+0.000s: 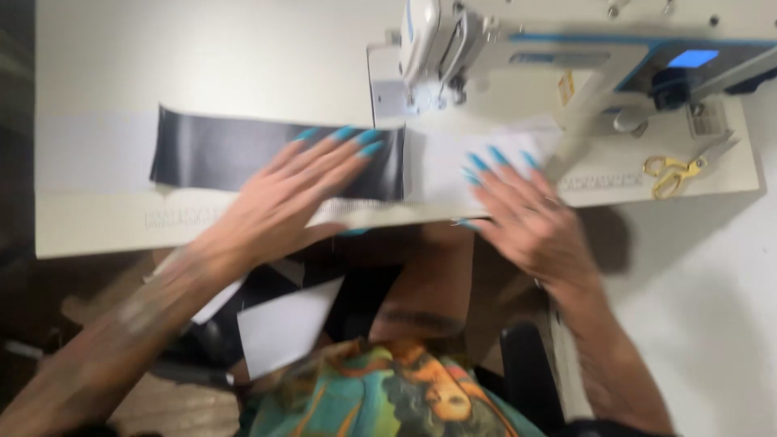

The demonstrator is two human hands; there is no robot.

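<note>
Head view shows your left hand (pixel 303 190) flat, fingers spread, on the black strip (pixel 218 150) and your right hand (pixel 518 210) flat on the white cloth (pixel 441 166) at the bench (pixel 97 226) edge, not yet under the sewing machine (pixel 453 48) needle.

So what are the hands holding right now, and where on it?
Nothing is gripped. The left hand lies flat on the black fabric strip near its right end; the right hand presses flat on the white fabric beside it.
</note>
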